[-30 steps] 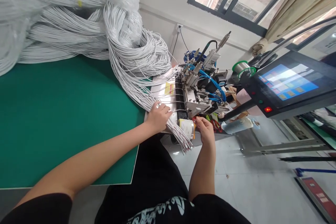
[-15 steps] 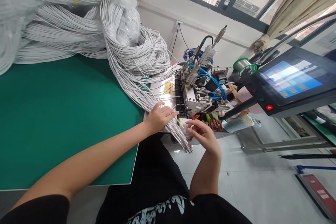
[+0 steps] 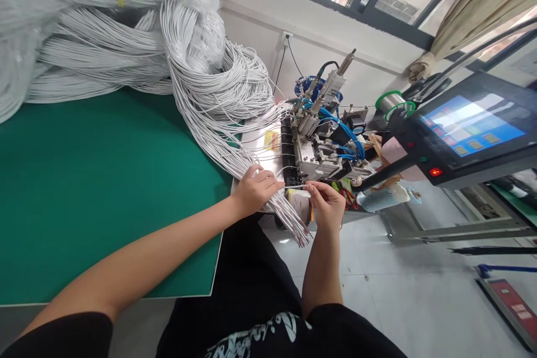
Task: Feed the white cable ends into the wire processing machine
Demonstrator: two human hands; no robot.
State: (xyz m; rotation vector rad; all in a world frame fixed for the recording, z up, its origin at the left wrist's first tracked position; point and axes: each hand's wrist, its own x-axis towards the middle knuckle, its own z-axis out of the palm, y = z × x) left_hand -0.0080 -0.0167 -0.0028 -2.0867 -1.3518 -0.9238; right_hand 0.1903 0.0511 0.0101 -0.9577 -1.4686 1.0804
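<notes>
My left hand (image 3: pixel 254 190) rests on a thick bundle of white cables (image 3: pixel 218 117) where it crosses the edge of the green table (image 3: pixel 96 190), fingers curled over the strands. One thin white cable (image 3: pixel 295 186) stretches between both hands. My right hand (image 3: pixel 326 204) pinches its free end just in front of the small wire-processing machine (image 3: pixel 321 142). The loose ends of the bundle (image 3: pixel 293 224) fan out below my hands, over my lap.
Large heaps of white cable in clear plastic (image 3: pixel 84 28) fill the table's back left. A touchscreen panel (image 3: pixel 470 126) on an arm stands at the right. A wire spool (image 3: pixel 394 102) sits behind the machine. Red-handled scissors (image 3: pixel 346 198) lie by the machine's front.
My right hand has drawn back from the machine's front, come over to the bundle and now pinches a single cable pulled out towards the machine. My left hand stayed on the bundle.
</notes>
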